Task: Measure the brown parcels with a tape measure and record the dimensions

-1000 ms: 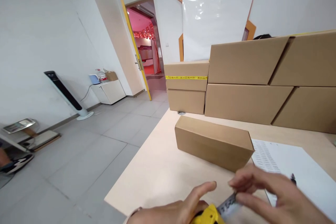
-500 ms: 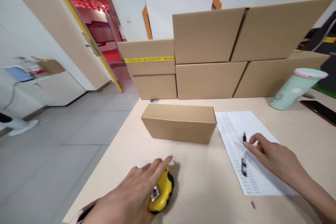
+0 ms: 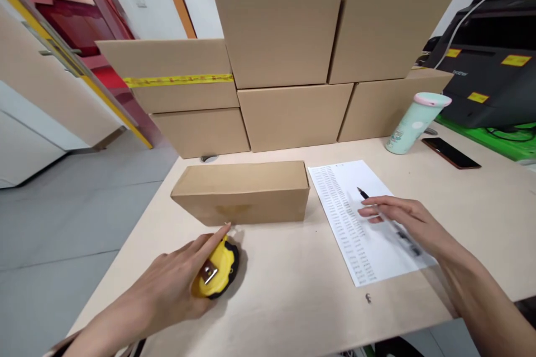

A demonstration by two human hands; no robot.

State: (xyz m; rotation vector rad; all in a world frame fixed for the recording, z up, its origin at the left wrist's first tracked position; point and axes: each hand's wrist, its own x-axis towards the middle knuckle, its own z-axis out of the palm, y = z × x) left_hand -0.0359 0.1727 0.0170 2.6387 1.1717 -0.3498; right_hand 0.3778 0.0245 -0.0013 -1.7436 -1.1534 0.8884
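Note:
My left hand (image 3: 180, 281) rests on a yellow tape measure (image 3: 215, 272) lying on the table, fingers laid over its top and index finger stretched toward the long cardboard box (image 3: 243, 192) just beyond. My right hand (image 3: 408, 223) is over a printed paper sheet (image 3: 355, 223), fingers closing on a black pen (image 3: 387, 222) that shows blurred and lifted at its tip end.
Stacked cardboard boxes (image 3: 288, 67) line the back of the beige table (image 3: 293, 290); one carries yellow tape. A mint tumbler (image 3: 412, 122), a dark phone (image 3: 450, 152) and a black printer (image 3: 489, 61) stand at the right. Grey floor lies past the table's left edge.
The view swung right and down. My left hand set the tape measure on the table and stays on it. My right hand left the tape, reached the sheet and took up the pen.

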